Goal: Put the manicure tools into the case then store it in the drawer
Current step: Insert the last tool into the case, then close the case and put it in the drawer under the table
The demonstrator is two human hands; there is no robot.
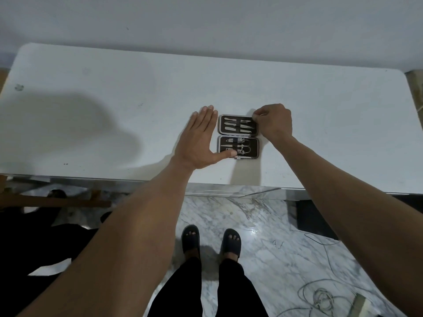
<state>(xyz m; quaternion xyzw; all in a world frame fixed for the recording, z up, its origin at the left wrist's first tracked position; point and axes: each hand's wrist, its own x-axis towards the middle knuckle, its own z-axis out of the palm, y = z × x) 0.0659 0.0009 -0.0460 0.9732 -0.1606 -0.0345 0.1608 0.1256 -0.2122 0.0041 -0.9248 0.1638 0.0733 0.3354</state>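
A small dark manicure case (pixel 238 136) lies spread flat on the white table (pixel 114 106), its two halves one behind the other. Several metal tools (pixel 238 126) sit strapped in both halves. My left hand (pixel 198 140) lies flat beside the case's left edge, fingers straight, with the thumb pressing on the near half. My right hand (pixel 273 122) pinches the far right corner of the far half between fingertips. No drawer front shows clearly from this angle.
The table's near edge (pixel 229 186) runs across the middle of the view. Below it are a marble floor (pixel 263 225), my sandalled feet (pixel 210 241), loose cables (pixel 320 294) at the lower right and a wooden piece (pixel 55 201) at the left.
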